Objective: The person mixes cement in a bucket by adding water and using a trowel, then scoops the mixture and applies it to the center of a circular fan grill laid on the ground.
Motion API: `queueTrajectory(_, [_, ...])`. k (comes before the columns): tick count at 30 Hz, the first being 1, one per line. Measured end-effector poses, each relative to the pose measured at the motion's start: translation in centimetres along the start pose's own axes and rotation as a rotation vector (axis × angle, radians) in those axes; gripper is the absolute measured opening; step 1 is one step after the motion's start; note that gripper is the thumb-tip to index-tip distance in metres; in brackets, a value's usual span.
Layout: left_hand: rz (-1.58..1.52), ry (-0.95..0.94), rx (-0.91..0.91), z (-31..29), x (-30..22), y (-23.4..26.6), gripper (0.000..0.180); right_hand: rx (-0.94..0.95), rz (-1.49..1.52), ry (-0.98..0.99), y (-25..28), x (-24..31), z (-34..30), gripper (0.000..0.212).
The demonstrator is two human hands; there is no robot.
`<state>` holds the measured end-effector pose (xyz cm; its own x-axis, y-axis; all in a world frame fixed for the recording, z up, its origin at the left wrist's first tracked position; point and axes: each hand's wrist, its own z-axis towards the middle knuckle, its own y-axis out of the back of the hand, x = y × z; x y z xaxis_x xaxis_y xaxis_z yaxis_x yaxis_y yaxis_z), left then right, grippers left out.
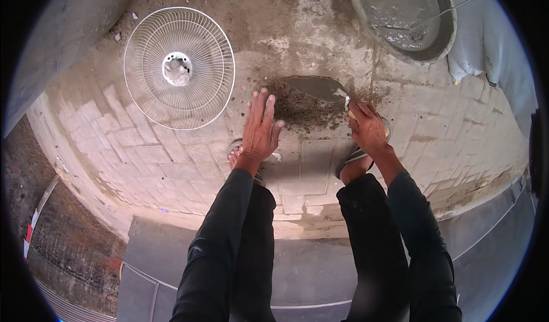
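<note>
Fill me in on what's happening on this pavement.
A person crouches on the brick paving. The right hand grips a trowel loaded with wet mortar, its blade over a dark damp patch. The left hand lies open, fingers spread, beside that patch. A pan of mortar sits ahead, a white fan grille to the left.

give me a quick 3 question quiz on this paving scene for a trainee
1. True or false: the right hand holds a trowel loaded with wet mortar.
2. Which thing lies to the person's left on the paving? A) wire fan guard B) bucket C) broom
3. Fill in: the left hand is spread ____ beside the dark mortar patch.

Key: 1 true; 2 A; 3 flat. The round pan of mortar sits ahead on the right.
</note>
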<state>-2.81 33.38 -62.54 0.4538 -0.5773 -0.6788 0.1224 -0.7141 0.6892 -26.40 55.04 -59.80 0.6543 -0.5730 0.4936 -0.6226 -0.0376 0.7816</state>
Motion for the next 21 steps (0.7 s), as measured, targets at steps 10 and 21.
queueTrajectory(10, [0.153,-0.025,-0.114,3.6,1.4,-1.8,0.069,-0.155,0.165,-0.17,-1.3,2.0,-3.1,0.042])
queueTrajectory(21, [0.139,-0.227,-0.081,6.1,0.7,-4.6,0.064,-0.343,0.989,-1.05,-2.6,-1.9,-11.4,0.043])
